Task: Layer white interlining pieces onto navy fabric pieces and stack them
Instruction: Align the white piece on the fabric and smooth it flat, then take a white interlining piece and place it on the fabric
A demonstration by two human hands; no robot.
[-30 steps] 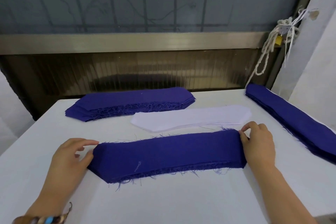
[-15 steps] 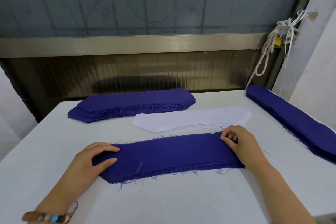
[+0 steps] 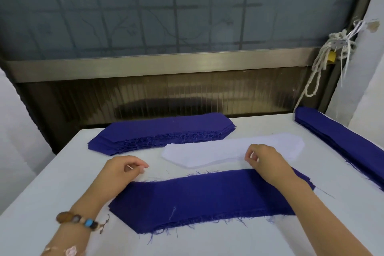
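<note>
- Head camera, starting at the left: the left hand (image 3: pixel 124 169) sits on the table (image 3: pixel 41 183) just beyond the left end of the near navy piece (image 3: pixel 207 199). It is loosely clenched, thumb tip against forefinger, and I see nothing in it.
- Beyond the near navy piece and to its left lies the far navy stack (image 3: pixel 162 133), with nobody touching it. I'd guess a fair share of the work is left.
- The near navy piece lies flat with its top bare. No white is on it, so this layer is not yet made.
- Just beyond the near navy piece, across a narrow strip of table, sits the white interlining stack (image 3: pixel 207 154), several sheets deep.
- The right hand (image 3: pixel 264 158) reaches over the right part of the near navy piece. Its curled fingers are at the near edge of the white interlining stack. Whether they have nipped a sheet, I cannot tell.
- Well to the right of the near navy piece runs the right navy stack (image 3: pixel 342 141), out of reach of either hand.
</note>
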